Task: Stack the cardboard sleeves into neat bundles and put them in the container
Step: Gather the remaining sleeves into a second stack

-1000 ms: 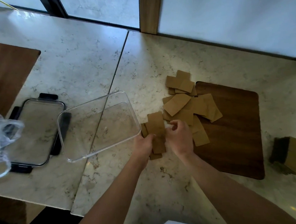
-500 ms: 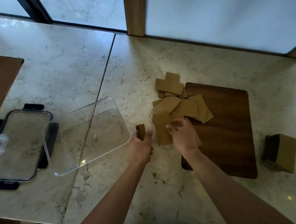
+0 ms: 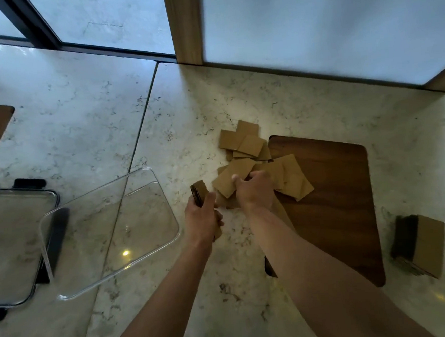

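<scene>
Underneath, marble counter (image 3: 82, 130) beside frosted window (image 3: 324, 24).

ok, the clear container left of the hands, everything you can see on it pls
The container is a clear, rigid, plastic-looking tub, rectangular with rounded corners and a raised rim. It is open, sits upright on the marble counter across a seam between slabs, turned at an angle, with nothing visible inside. Its left end overlaps the black-clipped lid lying flat beside it. The left hand, gripping a small bundle of sleeves, is just off its right end; neither hand touches it.
</scene>
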